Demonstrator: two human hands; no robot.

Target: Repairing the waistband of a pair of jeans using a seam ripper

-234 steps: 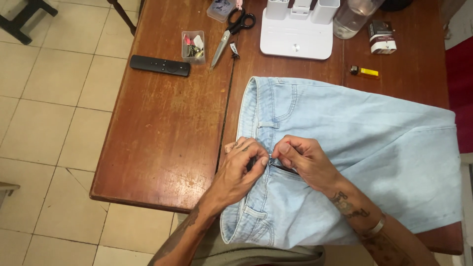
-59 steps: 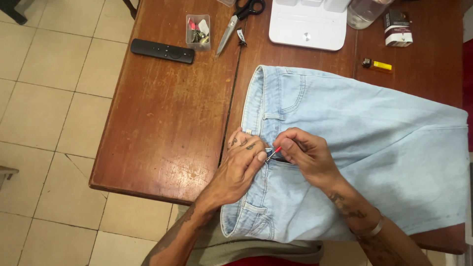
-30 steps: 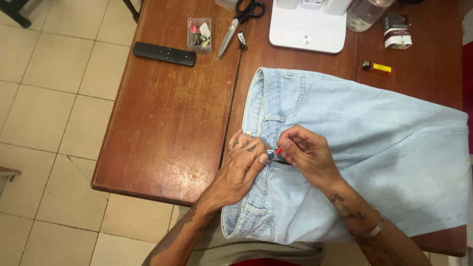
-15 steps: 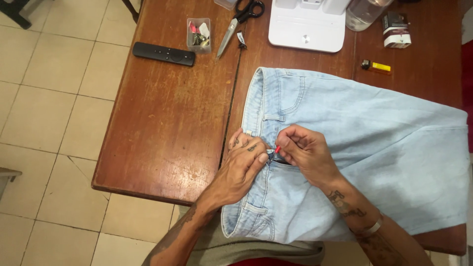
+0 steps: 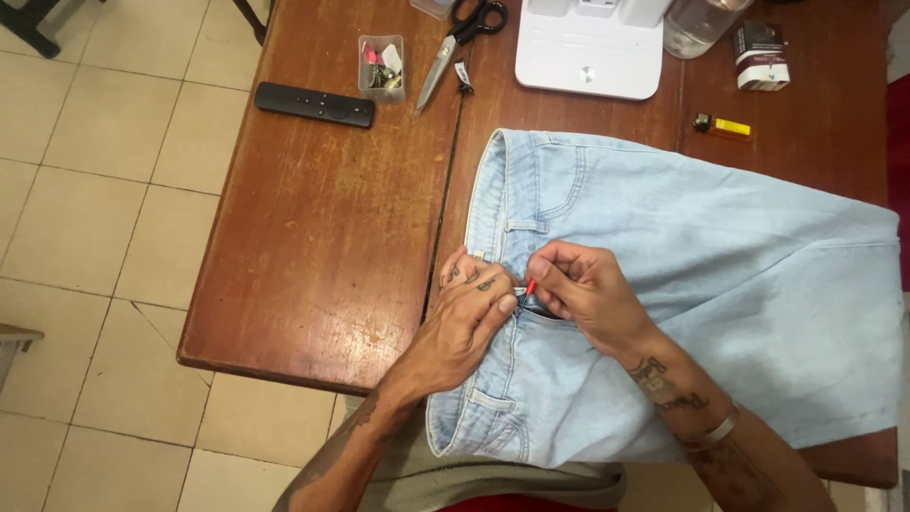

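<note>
Jeans: pale blue denim jeans spread flat across the right half of the table, waistband toward the middle, legs running off to the right edge
Left hand: left hand lies on the waistband with fingers curled down, pinching the fabric right at the fly
Right hand: right hand just beside it, fingers closed around a small red-tipped tool poked at the seam; can't really make out what kind of tool, it's tiny
Gap between hands: basically none, fingertips almost touching over the same spot
Table: dark brown wooden table, scuffed and worn-looking, with a seam running down the middle
Far side of table: black remote control, small clear box of bits, scissors, white flat device, clear container, yellow lighter, small dark box
Floor: beige tiled floor to the left, big square tiles, a few cracked
Wrist: metal bracelet on the right arm
</note>
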